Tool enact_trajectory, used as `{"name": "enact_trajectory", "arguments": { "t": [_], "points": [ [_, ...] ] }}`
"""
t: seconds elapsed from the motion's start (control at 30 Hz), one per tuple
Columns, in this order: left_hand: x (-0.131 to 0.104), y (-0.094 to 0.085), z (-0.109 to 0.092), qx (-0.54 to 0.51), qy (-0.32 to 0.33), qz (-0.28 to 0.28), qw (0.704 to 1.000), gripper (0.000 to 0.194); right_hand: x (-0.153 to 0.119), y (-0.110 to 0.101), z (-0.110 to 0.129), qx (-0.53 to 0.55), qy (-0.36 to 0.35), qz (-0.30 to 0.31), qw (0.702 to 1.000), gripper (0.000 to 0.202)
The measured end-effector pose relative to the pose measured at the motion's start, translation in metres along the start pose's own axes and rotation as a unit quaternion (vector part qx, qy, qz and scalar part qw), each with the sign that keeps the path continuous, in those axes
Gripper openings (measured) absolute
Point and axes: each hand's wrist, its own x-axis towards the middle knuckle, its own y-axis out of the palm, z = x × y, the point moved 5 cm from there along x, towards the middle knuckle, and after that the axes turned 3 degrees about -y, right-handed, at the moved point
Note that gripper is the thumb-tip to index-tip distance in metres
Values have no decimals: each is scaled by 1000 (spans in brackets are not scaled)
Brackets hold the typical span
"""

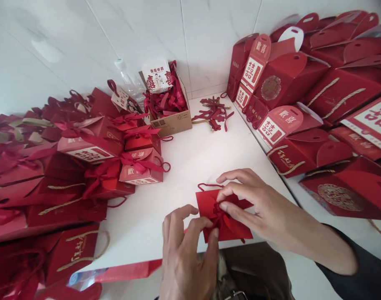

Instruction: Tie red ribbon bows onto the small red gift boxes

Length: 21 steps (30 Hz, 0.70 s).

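A small red gift box [205, 201] with a rope handle sits at the front edge of the white table, in front of me. On its top is a gathered red ribbon [220, 217]. My right hand [251, 200] comes from the right and pinches the upper part of the ribbon between thumb and forefinger. From the near side, my left hand [188, 246] closes its thumb and forefinger on the ribbon's lower part, with its other fingers curled beside the box. The ribbon between the fingertips is partly hidden.
Many red boxes with bows [96, 137] crowd the left side. Boxes without bows [287, 83] are stacked on the right. At the back stand a cardboard box [174, 121] of ribbons and a clear plastic bottle [128, 77], with loose ribbon pieces [212, 114] beside them.
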Motion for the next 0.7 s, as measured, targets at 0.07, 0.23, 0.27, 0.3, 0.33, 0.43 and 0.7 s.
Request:
{"name": "enact_trajectory", "arguments": {
  "t": [0.07,0.23,0.27,0.3,0.33,0.43,0.7],
  "points": [
    [0,2,3,0,12,-2,1000,18,1,-1,-2,6,9,-9,1000,12],
    [-5,4,8,-14,3,7,1000,19,2,-6,-3,10,26,-15,1000,14],
    [-6,4,9,-15,0,6,1000,19,3,-6,-4,11,28,-16,999,14],
    [-6,4,9,-17,-4,5,1000,19,2,-6,-5,12,30,-17,999,15],
    [-7,4,9,-20,-7,5,1000,19,2,-5,-6,14,32,-18,999,14],
    [-6,4,9,-30,-11,5,999,20,0,-5,-8,18,36,-22,999,14],
    [-9,-1,11,-21,-19,23,999,26,-6,-10,3,97,23,-2,995,9]
  ]
}}
